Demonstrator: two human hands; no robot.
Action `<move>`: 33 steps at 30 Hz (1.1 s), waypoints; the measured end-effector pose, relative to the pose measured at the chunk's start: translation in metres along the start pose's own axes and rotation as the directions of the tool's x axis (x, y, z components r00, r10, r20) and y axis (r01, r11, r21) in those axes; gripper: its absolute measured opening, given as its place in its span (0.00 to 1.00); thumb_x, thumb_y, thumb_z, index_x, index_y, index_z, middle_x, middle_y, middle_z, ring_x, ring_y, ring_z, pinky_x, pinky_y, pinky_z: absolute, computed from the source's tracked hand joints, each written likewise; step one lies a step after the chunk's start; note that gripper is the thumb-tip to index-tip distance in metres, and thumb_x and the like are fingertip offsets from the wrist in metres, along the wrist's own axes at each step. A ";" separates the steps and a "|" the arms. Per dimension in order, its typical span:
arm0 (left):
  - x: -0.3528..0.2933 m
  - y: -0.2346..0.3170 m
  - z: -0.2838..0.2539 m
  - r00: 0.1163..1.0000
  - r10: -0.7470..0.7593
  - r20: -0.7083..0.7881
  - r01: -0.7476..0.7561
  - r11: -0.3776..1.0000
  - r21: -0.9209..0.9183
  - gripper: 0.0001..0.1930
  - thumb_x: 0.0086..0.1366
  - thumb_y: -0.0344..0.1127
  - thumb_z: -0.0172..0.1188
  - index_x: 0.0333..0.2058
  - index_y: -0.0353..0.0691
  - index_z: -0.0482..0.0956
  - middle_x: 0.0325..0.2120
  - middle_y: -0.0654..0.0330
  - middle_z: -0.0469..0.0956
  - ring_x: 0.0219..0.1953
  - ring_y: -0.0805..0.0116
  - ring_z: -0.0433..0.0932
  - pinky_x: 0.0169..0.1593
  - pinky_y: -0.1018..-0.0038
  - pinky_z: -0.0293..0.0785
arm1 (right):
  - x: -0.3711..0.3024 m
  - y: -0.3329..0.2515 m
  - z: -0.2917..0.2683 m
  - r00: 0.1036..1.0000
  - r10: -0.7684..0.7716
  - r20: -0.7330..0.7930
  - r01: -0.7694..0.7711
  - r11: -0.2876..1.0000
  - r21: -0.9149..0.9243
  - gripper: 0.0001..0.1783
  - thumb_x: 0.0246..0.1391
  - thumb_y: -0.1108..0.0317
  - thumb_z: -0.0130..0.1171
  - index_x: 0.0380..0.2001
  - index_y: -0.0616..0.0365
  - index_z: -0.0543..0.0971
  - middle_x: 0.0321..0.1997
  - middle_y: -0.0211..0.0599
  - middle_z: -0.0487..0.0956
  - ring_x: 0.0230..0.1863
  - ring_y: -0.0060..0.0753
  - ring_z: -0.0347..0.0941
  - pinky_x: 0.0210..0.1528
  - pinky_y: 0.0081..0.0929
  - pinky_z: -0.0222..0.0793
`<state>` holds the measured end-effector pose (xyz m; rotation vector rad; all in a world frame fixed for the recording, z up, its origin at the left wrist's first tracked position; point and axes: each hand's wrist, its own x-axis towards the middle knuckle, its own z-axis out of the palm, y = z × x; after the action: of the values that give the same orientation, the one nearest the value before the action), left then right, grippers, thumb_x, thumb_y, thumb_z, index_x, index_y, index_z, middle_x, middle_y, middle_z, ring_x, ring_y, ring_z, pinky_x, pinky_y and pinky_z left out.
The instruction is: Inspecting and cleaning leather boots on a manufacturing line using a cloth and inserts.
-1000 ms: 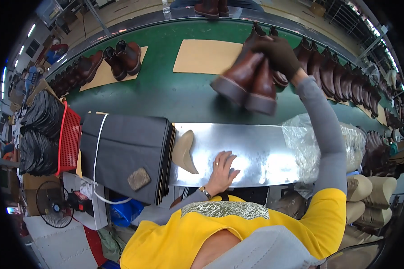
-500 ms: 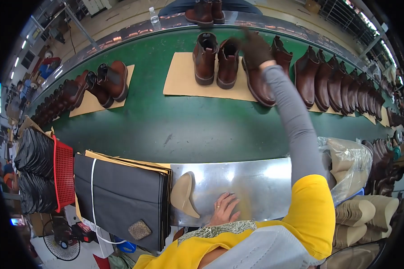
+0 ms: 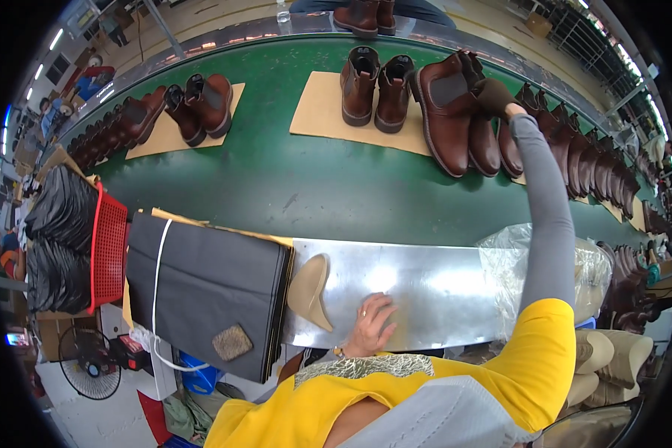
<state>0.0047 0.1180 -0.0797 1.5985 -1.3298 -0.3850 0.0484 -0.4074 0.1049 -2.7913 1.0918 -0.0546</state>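
My right hand (image 3: 493,98), in a dark brown glove, is closed at the upper edge of a brown ankle boot (image 3: 446,123) with a dark elastic side panel. That boot leans over the green table (image 3: 276,190), its toe toward me, partly hiding another boot (image 3: 484,145) beside it. My left hand (image 3: 371,322), bare and wearing a ring, rests on the shiny metal ledge (image 3: 425,299) with fingers loosely spread and nothing in them. Left of it lies a beige curved insert (image 3: 310,291). An upright pair of boots (image 3: 359,86) stands on a cardboard sheet (image 3: 317,112), left of the gripped boot.
Rows of brown boots run along the right (image 3: 582,160) and far left (image 3: 138,116). A strapped stack of black sheets (image 3: 209,276) carries a small rough block (image 3: 232,342). A red basket (image 3: 108,250) stands left; a clear plastic bag (image 3: 504,265) lies by my right arm.
My gloved right hand has moved right across the boot's top and closed on it. The boot now leans, showing its side panel. My left hand stays on the ledge; the whole view has shifted.
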 end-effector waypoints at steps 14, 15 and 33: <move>0.061 0.050 -0.048 0.910 -0.192 -0.368 0.071 0.945 -0.318 0.17 0.64 0.33 0.49 0.50 0.32 0.72 0.42 0.53 0.73 0.41 0.66 0.72 0.44 0.73 0.68 | -0.312 -0.117 -0.050 0.632 -0.688 0.357 0.772 0.520 -0.365 0.12 0.48 0.67 0.53 0.38 0.47 0.77 0.36 0.32 0.77 0.36 0.34 0.77 0.37 0.33 0.73; 0.075 0.065 -0.054 0.919 -0.075 -0.387 -0.048 0.953 -0.298 0.18 0.64 0.32 0.49 0.51 0.33 0.71 0.42 0.54 0.72 0.39 0.67 0.71 0.44 0.74 0.67 | -0.335 -0.125 -0.029 0.666 -0.564 0.488 0.741 0.573 -0.349 0.12 0.49 0.67 0.52 0.39 0.46 0.76 0.38 0.32 0.76 0.37 0.34 0.77 0.37 0.33 0.74; 0.114 0.099 -0.034 0.957 0.259 0.127 -0.270 0.960 0.074 0.09 0.58 0.34 0.62 0.35 0.38 0.82 0.28 0.54 0.73 0.27 0.58 0.73 0.32 0.68 0.70 | -0.427 -0.075 0.053 0.871 -0.091 -0.482 0.333 0.831 0.445 0.18 0.52 0.66 0.59 0.47 0.56 0.76 0.37 0.43 0.78 0.38 0.45 0.77 0.39 0.32 0.71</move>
<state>0.0136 0.0424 0.0549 1.4635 -1.6484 -0.2586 -0.2105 -0.0574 0.0717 -2.4251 0.6687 -0.9144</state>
